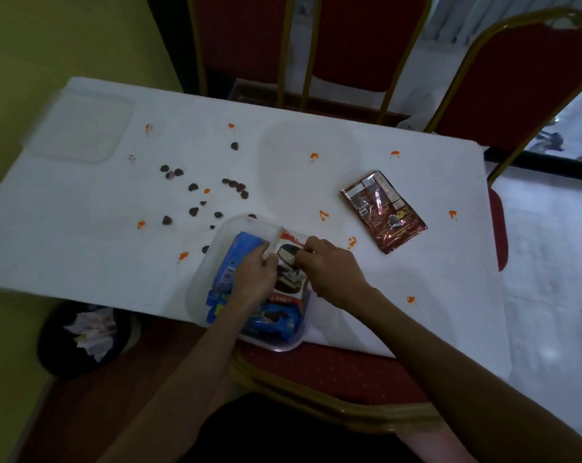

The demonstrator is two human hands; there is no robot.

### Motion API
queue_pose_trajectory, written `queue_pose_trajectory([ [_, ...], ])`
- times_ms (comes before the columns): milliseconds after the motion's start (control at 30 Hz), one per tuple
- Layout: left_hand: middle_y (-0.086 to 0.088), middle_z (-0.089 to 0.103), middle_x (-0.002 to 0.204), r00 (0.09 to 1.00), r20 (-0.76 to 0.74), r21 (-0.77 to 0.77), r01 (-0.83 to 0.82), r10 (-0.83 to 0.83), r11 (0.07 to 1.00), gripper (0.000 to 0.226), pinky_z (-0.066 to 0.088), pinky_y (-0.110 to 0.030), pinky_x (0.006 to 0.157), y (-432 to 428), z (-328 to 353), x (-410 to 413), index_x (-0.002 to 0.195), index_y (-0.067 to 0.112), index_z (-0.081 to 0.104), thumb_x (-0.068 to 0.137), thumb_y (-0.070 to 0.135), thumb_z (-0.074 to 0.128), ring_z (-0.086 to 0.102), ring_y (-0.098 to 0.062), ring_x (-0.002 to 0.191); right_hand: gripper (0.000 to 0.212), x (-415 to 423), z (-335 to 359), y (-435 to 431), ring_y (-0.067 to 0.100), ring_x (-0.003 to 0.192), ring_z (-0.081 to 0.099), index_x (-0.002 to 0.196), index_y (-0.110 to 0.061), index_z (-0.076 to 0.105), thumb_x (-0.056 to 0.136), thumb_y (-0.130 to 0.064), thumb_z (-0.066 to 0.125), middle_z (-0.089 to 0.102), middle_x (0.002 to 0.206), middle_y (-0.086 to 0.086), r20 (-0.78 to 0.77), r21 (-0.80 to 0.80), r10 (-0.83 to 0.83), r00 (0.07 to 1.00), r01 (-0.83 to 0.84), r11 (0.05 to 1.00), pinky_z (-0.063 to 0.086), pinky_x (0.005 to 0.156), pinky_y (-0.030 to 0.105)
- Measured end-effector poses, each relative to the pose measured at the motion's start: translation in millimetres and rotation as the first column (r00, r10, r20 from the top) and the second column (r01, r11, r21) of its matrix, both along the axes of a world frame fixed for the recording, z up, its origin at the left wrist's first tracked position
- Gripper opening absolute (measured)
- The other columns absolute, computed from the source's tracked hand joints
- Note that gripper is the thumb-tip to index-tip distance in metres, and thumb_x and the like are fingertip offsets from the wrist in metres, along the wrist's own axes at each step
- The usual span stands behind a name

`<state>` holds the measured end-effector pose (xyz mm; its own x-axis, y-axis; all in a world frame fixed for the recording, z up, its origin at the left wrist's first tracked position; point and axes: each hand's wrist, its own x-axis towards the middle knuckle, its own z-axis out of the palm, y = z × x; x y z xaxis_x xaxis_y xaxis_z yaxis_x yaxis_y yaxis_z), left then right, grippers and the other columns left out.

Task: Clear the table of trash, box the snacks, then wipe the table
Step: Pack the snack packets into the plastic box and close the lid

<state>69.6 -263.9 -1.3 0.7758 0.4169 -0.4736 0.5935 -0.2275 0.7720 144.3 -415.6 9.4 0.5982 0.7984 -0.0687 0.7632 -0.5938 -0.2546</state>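
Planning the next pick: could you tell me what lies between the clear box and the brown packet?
Head view: only two orange smears on the white tabletop.

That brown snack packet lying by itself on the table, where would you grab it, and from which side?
Probably pinch the brown packet at its near short edge, coming from the near side with the closer right hand. It lies flat and slanted on the table, that end toward the person, nothing beside it. Now it and the left hand grip the red-and-white packet.
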Motion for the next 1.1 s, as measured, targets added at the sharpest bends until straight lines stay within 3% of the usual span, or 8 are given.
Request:
queue_pose_trajectory([
  [100, -0.008, 0.070, 0.095, 0.984, -0.091, -0.036, 0.149, -0.151, 0.988, 0.034, 0.059, -0.045, 0.079, 1, -3, -7, 0.104, 0.009, 0.058, 0.105, 0.029, 0.031, 0.069, -0.023, 0.078, 0.024, -3, -3, 5, 0.025, 0.092, 0.059, 0.107, -0.016, 0.068, 0.084, -0.015, 0.073, 0.061, 0.104, 0.007, 0.023, -0.112, 0.032, 0.999, -0.030, 0.993, 0.044, 0.067, 0.033],
  [267, -0.007, 0.066, 0.106, 0.907, -0.153, 0.249, 0.420, -0.393, 0.873, 0.027, 0.050, -0.037, 0.082, 10, -17, -8, 0.121, 0.015, 0.052, 0.105, 0.027, 0.035, 0.061, -0.021, 0.091, 0.020, -7, -1, 23, 0.022, 0.088, 0.058, 0.099, -0.023, 0.072, 0.080, -0.019, 0.078, 0.064, 0.090, 0.001, 0.126, -0.268, -0.004, 0.992, 0.038, 0.963, 0.040, 0.082, 0.036],
  [400, -0.010, 0.066, 0.107, 0.895, -0.169, 0.318, 0.446, -0.413, 0.836, 0.025, 0.055, -0.042, 0.083, 9, -25, -8, 0.123, 0.014, 0.050, 0.099, 0.020, 0.045, 0.063, -0.023, 0.092, 0.019, -6, 4, 38, 0.024, 0.102, 0.057, 0.108, -0.015, 0.066, 0.089, -0.021, 0.066, 0.061, 0.102, 0.005, 0.048, -0.436, 0.011, 0.999, 0.011, 0.900, 0.035, 0.097, 0.039],
  [500, -0.010, 0.064, 0.113, 0.907, -0.141, 0.350, 0.420, -0.396, 0.837, 0.027, 0.054, -0.041, 0.086, 7, -28, -7, 0.125, 0.011, 0.047, 0.099, 0.018, 0.047, 0.062, -0.024, 0.100, 0.026, -4, 2, 41, 0.023, 0.102, 0.055, 0.107, -0.016, 0.062, 0.089, -0.035, 0.063, 0.052, 0.094, 0.003, -0.043, -0.498, 0.005, 0.999, -0.026, 0.867, 0.032, 0.099, 0.042],
  [633, -0.015, 0.060, 0.127, 0.911, -0.147, 0.361, 0.412, -0.385, 0.837, 0.043, 0.052, -0.042, 0.094, 5, -29, -4, 0.139, 0.007, 0.036, 0.100, 0.021, 0.048, 0.061, -0.028, 0.112, 0.040, -6, -2, 40, 0.024, 0.099, 0.058, 0.113, -0.017, 0.059, 0.088, -0.048, 0.059, 0.057, 0.100, 0.005, -0.049, -0.479, 0.009, 0.999, -0.031, 0.878, 0.033, 0.098, 0.042],
  [733, -0.017, 0.045, 0.145, 0.923, -0.115, 0.387, 0.381, -0.366, 0.840, 0.069, 0.049, -0.044, 0.101, 1, -27, -7, 0.153, 0.008, 0.016, 0.098, 0.024, 0.054, 0.053, -0.031, 0.126, 0.040, -9, -7, 38, 0.022, 0.098, 0.060, 0.123, -0.017, 0.057, 0.090, -0.039, 0.063, 0.060, 0.110, 0.005, 0.001, -0.409, -0.006, 1.000, 0.006, 0.913, 0.036, 0.094, 0.037],
  [900, -0.008, 0.047, 0.134, 0.951, -0.046, 0.549, 0.281, -0.307, 0.787, 0.062, 0.054, -0.035, 0.086, -16, -19, -30, 0.140, 0.012, 0.033, 0.092, 0.036, 0.063, 0.055, -0.023, 0.116, 0.034, -2, 2, 42, 0.023, 0.096, 0.063, 0.121, -0.013, 0.059, 0.090, -0.026, 0.066, 0.062, 0.110, 0.007, -0.005, -0.343, -0.042, 0.999, 0.037, 0.938, 0.041, 0.078, 0.032],
  [1100, -0.007, 0.049, 0.133, 0.850, -0.071, 0.593, 0.457, -0.522, 0.663, 0.045, 0.047, -0.032, 0.094, -26, -22, -41, 0.135, 0.015, 0.047, 0.094, 0.033, 0.055, 0.047, -0.022, 0.121, 0.015, 6, 12, 43, 0.022, 0.089, 0.066, 0.104, -0.011, 0.068, 0.093, -0.007, 0.059, 0.067, 0.097, 0.006, 0.048, -0.370, -0.022, 0.999, 0.038, 0.928, 0.043, 0.063, 0.031],
])
